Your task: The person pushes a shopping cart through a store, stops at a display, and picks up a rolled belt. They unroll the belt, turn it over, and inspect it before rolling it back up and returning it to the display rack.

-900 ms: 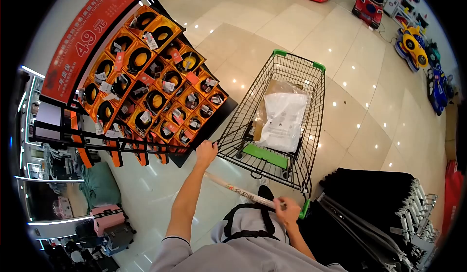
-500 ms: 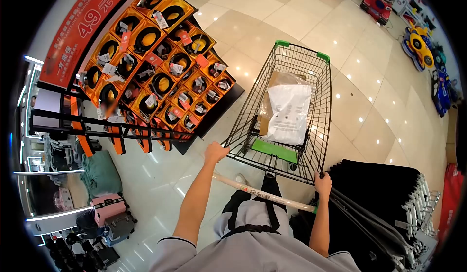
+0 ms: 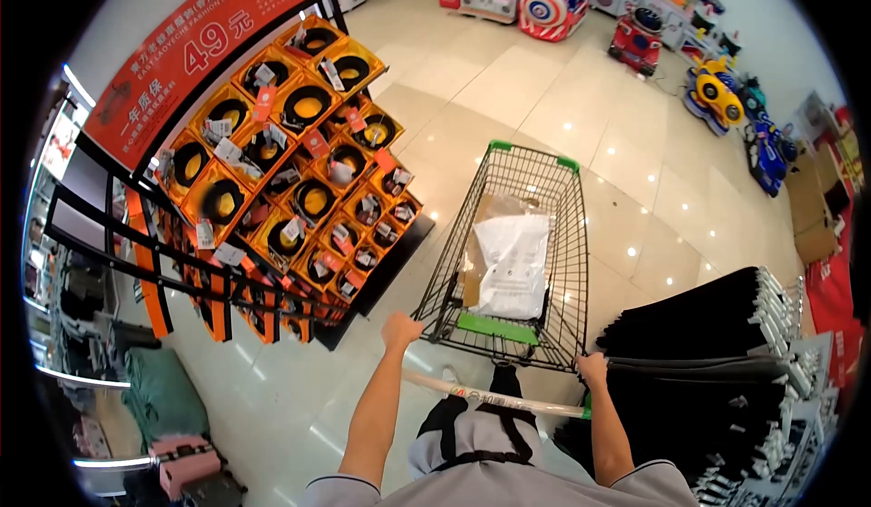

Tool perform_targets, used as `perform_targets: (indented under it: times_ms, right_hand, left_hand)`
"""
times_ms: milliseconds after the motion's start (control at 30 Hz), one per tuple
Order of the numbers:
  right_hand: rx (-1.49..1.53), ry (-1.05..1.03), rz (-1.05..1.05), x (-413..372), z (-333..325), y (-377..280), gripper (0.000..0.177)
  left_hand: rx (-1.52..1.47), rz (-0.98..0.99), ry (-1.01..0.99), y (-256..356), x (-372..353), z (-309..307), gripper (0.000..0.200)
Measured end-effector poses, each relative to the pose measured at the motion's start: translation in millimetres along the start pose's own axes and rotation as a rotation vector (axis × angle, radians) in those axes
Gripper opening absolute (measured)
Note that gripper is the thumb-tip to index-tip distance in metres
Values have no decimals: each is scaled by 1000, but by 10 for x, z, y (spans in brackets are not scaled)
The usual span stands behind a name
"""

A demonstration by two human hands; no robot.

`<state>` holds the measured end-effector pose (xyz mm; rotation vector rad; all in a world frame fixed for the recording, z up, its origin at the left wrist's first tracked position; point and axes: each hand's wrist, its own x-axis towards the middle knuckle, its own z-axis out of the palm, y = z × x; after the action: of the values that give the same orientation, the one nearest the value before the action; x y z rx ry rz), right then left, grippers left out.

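Observation:
A black wire shopping cart (image 3: pixel 567 262) with green corner caps stands ahead of me. My left hand (image 3: pixel 400 330) is closed on the near left corner of its basket frame. At the near right corner my right hand (image 3: pixel 592 368) is closed around the frame. Closer to my body, the cart's pale handle bar (image 3: pixel 494 397) crosses below both hands, with neither hand on it. Inside the basket lies a white plastic package (image 3: pixel 512 265), partly over a brown, clear-wrapped piece (image 3: pixel 474 258). A green panel (image 3: pixel 496 329) sits at the basket's near end.
An orange display rack of belts (image 3: pixel 308 153) with a red price sign (image 3: pixel 195 58) stands at left. Black trousers on hangers (image 3: pixel 689 326) crowd the right side. Kiddie rides (image 3: pixel 717 97) line the far right. A pink suitcase (image 3: pixel 184 464) is low at left.
My view has tilted up and shifted forward, so the cart appears lower and more far-off rides show. The belt rack and trousers have come nearer. Both hands keep their grip.

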<state>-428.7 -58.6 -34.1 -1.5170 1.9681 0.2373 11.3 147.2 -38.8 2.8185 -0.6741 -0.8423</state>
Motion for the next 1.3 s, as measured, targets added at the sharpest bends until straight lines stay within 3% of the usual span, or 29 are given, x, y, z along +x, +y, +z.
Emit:
perform_targets:
  times_ms: [200,267,433,633,700,733,933,1000,1033,1100,1267,1300]
  right_hand:
    - [-34,26,-13,-591,337,171,45]
    - [-7,-9,26,-881,386,150,44]
    - [44,-22,72,-1362,629,293,43]
    - [143,16,51,-1761,1102,531,36]
    - [95,-9,14,-1731,1400,697,36]
    - [121,7,16,-1820,1415,719,36]
    - [201,-89,11,-2383,1594,934,35]
    - [68,-24,-49,-2494,1632,976,32]
    - [76,35,-52,-2565,1642,1010,31]
    - [79,79,-43,-2694,1746,1123,30]
    - [136,-44,1,-3003,1831,1309,33]
    - [62,72,-68,-3090,1901,1356,25]
  left_hand:
    - [47,20,-45,-429,-196,-173,34]
    - [-18,-99,-99,-577,-258,-232,42]
    - [-5,-158,-116,-716,-799,-647,39]
    - [42,-135,-81,-1208,-983,-631,40]
    - [46,-140,-156,-1266,-1209,-755,38]
    - [42,-97,-57,-1368,-1248,-678,38]
    - [126,-70,3,-1863,-1529,-565,36]
    - [109,-20,88,-2087,-1542,-453,36]
    - [138,-52,36,-2170,-1516,-419,48]
    - [121,-41,37,-2321,-1526,-338,48]
    - [123,-18,-45,-2498,-2115,-547,46]
    - [138,-18,-37,-2515,-2248,-594,43]
